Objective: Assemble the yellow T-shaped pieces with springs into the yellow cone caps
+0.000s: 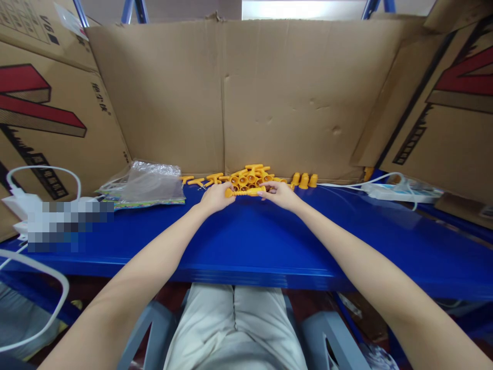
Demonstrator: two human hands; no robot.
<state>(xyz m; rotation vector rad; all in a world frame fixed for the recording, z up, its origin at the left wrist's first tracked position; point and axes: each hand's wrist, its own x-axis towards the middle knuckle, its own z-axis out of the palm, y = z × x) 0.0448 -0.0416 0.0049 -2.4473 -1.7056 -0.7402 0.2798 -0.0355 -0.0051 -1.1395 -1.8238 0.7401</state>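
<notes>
Both hands meet at a long yellow plastic piece (246,192) with a ribbed middle, held level just above the blue tabletop. My left hand (217,198) is closed on its left end. The fingers of my right hand (283,195) pinch its right end. Right behind them lies a pile of yellow plastic parts (254,173), some T-shaped and some with round, hollow ends. Left of the pile, several loose yellow T-shaped handles (214,178) lie on the table, with thin metal spirals near some. Several yellow caps (304,180) stand upright to the right.
Cardboard sheets (277,92) wall in the back and sides of the blue table (246,241). Clear plastic bags (150,182) lie at left, near a white cable (46,167). A white power strip (400,192) sits at right.
</notes>
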